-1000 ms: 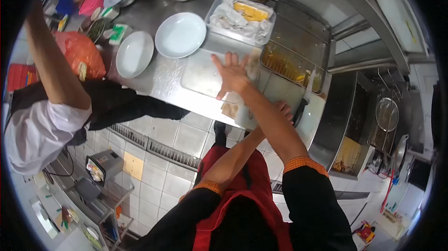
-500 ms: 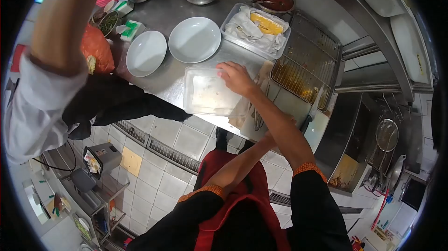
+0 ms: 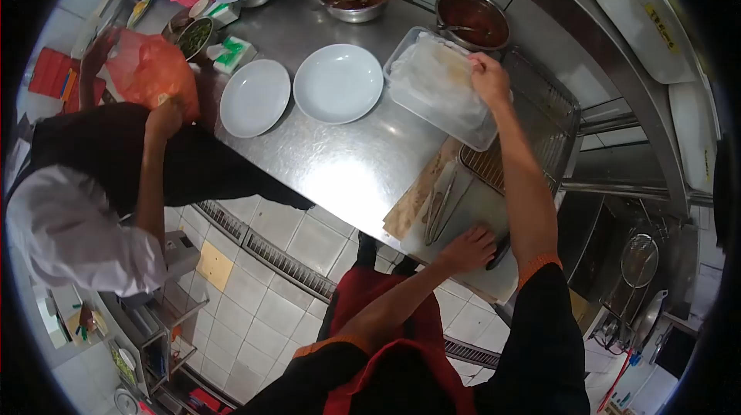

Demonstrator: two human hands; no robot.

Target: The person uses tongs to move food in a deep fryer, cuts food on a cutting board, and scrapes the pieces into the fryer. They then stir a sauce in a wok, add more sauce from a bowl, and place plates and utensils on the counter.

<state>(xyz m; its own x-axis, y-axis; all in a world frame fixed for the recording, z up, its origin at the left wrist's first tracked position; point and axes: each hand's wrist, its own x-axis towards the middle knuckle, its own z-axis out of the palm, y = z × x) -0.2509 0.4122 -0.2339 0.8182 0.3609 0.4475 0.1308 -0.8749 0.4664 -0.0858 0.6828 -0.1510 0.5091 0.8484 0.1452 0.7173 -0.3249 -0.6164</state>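
My right hand (image 3: 491, 82) pinches the far right edge of a translucent plastic lid (image 3: 432, 99). The lid lies tilted over a clear plastic container (image 3: 395, 52), which holds white paper or cloth and something yellow, seen blurred through it. My left hand (image 3: 468, 249) rests with fingers spread on a pale cutting board (image 3: 455, 218), holding nothing. Just right of its fingertips is the black handle of a knife (image 3: 500, 253). Metal tongs (image 3: 440, 210) lie on the board, beside a brown strip of cloth or paper (image 3: 413, 203).
Two white plates (image 3: 340, 83) stand left of the container. Metal bowls of sauce (image 3: 472, 20) line the back, and a wire rack tray (image 3: 540, 99) sits at right. A co-worker's hand (image 3: 164, 118) is at an orange plastic bag (image 3: 154, 68) on the left.
My right hand has carried the lid from the table's front edge up and right onto the container. My left hand has come out from under my right arm. The co-worker's arm has lowered to the bag.
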